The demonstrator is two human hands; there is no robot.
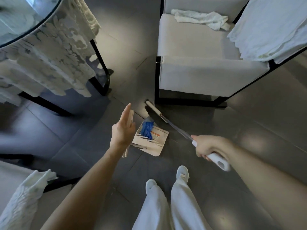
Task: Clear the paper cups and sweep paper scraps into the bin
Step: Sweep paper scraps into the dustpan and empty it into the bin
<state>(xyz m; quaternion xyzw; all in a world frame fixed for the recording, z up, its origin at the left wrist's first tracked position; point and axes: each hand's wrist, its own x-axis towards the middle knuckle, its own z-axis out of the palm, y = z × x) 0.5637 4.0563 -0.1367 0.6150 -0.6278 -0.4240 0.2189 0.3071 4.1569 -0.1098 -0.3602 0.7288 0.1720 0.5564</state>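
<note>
While the white chair (207,52) stands behind, the broom (155,111) touches the floor beside the dustpan (156,146). The right hand (206,148) curls its fingers round the broom handle, and the left hand (123,130) has its fingers straight and pressed together. Paper scraps (147,128) lie in the dustpan.

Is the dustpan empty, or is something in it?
Not empty: a blue scrap and a white paper lie inside the dustpan.
</note>
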